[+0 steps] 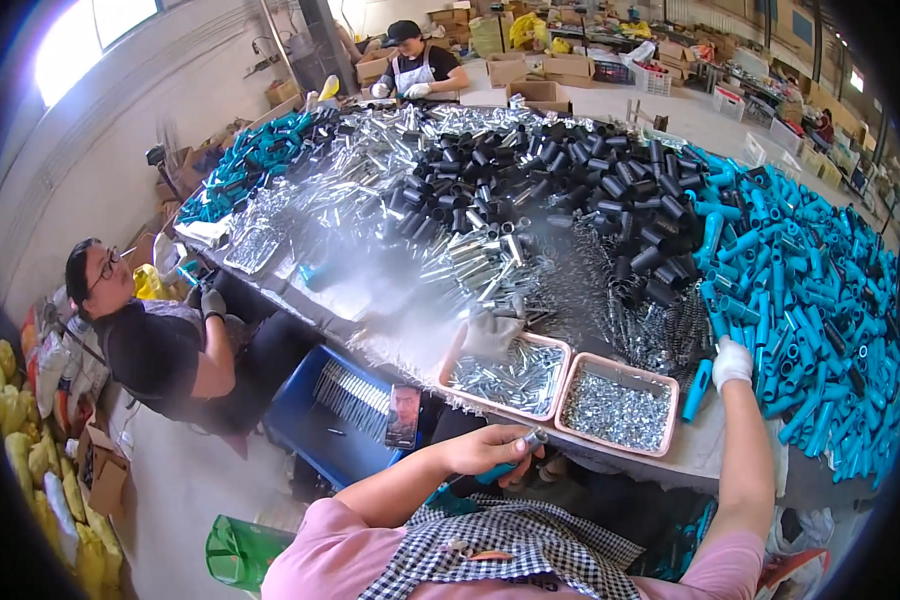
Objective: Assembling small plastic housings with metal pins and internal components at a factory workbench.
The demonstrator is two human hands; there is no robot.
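Observation:
My left hand, bare, is closed round a teal handle with a silver metal tip standing out past the fingers. My right hand, in a white glove, is at the near left edge of a heap of teal tubes. Its fingers are bent over the tubes, and whether they grip one is hidden. Just left of the glove lies a single teal tube. Between my hands, at the table's edge, are a pink tray of small metal pins and a pink tray of small metal parts.
Black tubes, springs and silver rods cover the table. A blue bin with a phone on its rim stands to my left. A co-worker sits at the left; another works at the far side.

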